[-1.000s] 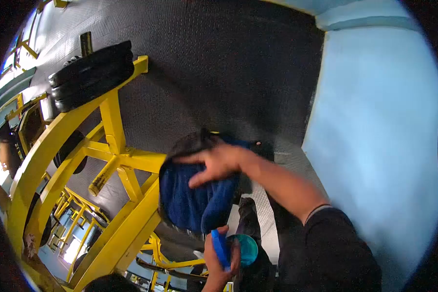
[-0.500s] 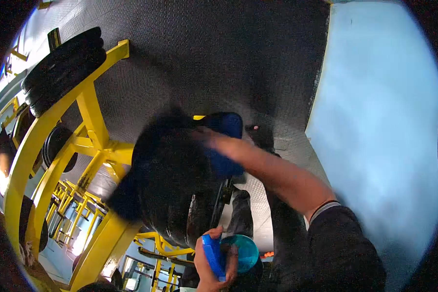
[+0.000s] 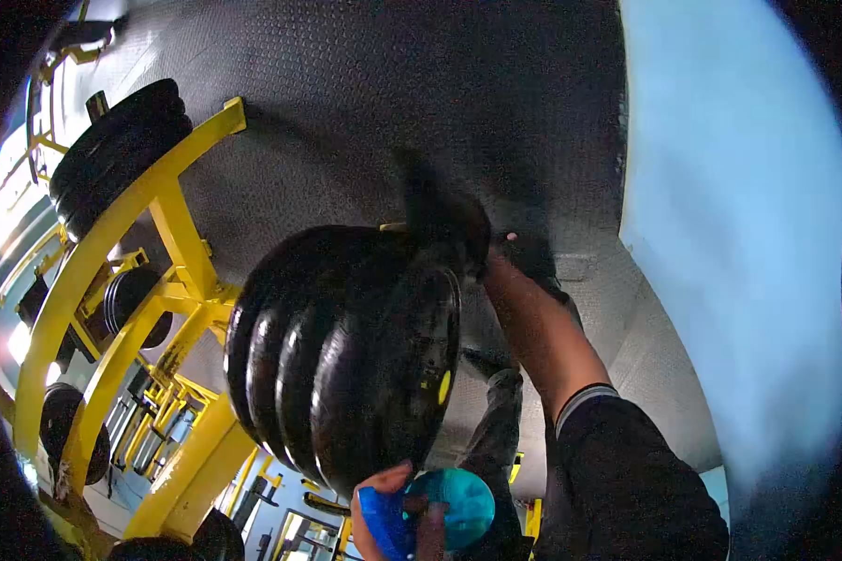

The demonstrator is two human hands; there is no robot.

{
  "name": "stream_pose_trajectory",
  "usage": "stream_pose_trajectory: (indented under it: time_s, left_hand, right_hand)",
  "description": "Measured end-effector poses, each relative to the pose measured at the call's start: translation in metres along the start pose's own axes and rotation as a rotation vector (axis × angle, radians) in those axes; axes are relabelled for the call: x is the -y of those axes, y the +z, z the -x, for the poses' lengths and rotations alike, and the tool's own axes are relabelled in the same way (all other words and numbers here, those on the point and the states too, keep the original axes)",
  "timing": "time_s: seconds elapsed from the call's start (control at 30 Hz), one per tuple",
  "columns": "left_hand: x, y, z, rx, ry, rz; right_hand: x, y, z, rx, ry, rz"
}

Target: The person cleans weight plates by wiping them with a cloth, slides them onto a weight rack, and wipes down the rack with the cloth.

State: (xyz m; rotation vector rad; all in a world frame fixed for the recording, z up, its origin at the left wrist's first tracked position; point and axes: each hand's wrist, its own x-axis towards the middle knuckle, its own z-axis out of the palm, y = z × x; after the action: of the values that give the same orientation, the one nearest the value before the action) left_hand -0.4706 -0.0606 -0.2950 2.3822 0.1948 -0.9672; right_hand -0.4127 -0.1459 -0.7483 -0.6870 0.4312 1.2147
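Note:
Several thick black weight plates (image 3: 318,346) sit side by side on a yellow rack, glossy along their rims, with a yellow mark on the near face. At their far right edge, my right hand (image 3: 478,254) is closed on a dark cloth (image 3: 440,210). Motion blur and the cloth hide most of its fingers. Below the plates, my left hand (image 3: 370,524) wraps round what looks like a spray bottle (image 3: 458,505), with a blue head and a see-through teal body.
The yellow rack (image 3: 182,224) curves along the left and carries more black plates (image 3: 122,154). A pale blue wall (image 3: 739,224) rises on the right. Dark textured flooring (image 3: 346,103) lies beyond the plates. Other yellow gym frames (image 3: 159,402) stand at lower left. My legs (image 3: 496,421) show below.
The dark cloth, earlier spread over the plates, has moved right and bunched up at their far edge with my right hand. The plates are now uncovered. My left hand has shifted slightly down and left.

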Motion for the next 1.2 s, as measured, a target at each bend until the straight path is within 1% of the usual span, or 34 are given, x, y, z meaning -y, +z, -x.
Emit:
stream_pose_trajectory:
  time_s: [0.03,0.1,0.13,0.23,0.27,0.4,0.47,0.53,0.6,0.7,0.73,0.77,0.83,0.87,0.93,0.97,1.03,1.07,1.13,1.17,1.2]
  left_hand:
    - [0.003,0.007,0.010,-0.058,-0.149,0.138]
    - [0.023,0.024,0.026,-0.136,-0.386,0.706]
    - [0.024,0.031,0.039,-0.144,-0.282,0.510]
    - [0.029,0.036,0.069,-0.092,-0.149,0.209]
    - [0.033,0.041,0.079,-0.097,-0.175,0.222]
    - [0.070,0.058,0.100,-0.072,-0.151,0.195]
    - [0.092,0.067,0.103,-0.084,-0.138,0.182]
    - [0.111,0.075,0.106,-0.101,-0.134,0.183]
    - [0.129,0.079,0.109,-0.116,-0.136,0.198]
    - [0.153,0.087,0.123,-0.158,-0.100,0.195]
    - [0.164,0.090,0.130,-0.184,-0.104,0.206]
    - [0.174,0.093,0.138,-0.199,-0.158,0.286]
    - [0.195,0.090,0.155,-0.187,-0.411,0.557]
    - [0.195,0.086,0.161,-0.158,-0.373,0.527]
    - [0.168,0.067,0.171,-0.076,-0.129,0.274]
    - [0.166,0.058,0.180,-0.080,-0.101,0.277]
    - [0.168,0.034,0.201,-0.012,-0.126,0.434]
    - [0.170,0.023,0.211,-0.021,-0.108,0.439]
    - [0.175,0.010,0.227,0.002,-0.102,0.352]
    - [0.177,0.006,0.229,-0.014,-0.087,0.369]
    - [0.177,0.004,0.231,-0.043,-0.051,0.272]
  right_hand:
    - [-0.017,0.003,0.008,-0.067,-0.016,-0.056]
    - [-0.045,0.018,0.032,-0.194,-0.076,-0.142]
    - [-0.052,0.025,0.043,-0.244,-0.111,-0.168]
    - [-0.049,0.035,0.066,-0.321,-0.245,-0.188]
    - [-0.040,0.033,0.070,-0.332,-0.292,-0.180]
    - [-0.024,0.020,0.057,-0.395,-0.437,-0.234]
    - [-0.041,0.018,0.039,-0.424,-0.477,-0.338]
    - [-0.075,0.027,0.020,-0.458,-0.506,-0.468]
    - [-0.118,0.056,0.008,-0.499,-0.526,-0.607]
    - [-0.169,0.126,0.010,-0.543,-0.560,-0.796]
    - [-0.182,0.150,0.017,-0.548,-0.571,-0.853]
    - [-0.189,0.175,0.027,-0.551,-0.593,-0.900]
    - [-0.193,0.223,0.058,-0.543,-0.640,-0.973]
    - [-0.191,0.246,0.075,-0.527,-0.675,-0.998]
    - [-0.177,0.291,0.112,-0.479,-0.757,-1.047]
    - [-0.168,0.312,0.130,-0.440,-0.806,-1.072]
    - [-0.150,0.348,0.164,-0.359,-0.894,-1.105]
    - [-0.139,0.364,0.179,-0.306,-0.944,-1.120]
    - [-0.119,0.393,0.205,-0.191,-1.041,-1.159]
    - [-0.108,0.403,0.217,-0.118,-1.093,-1.184]
    - [-0.096,0.412,0.229,-0.046,-1.146,-1.211]
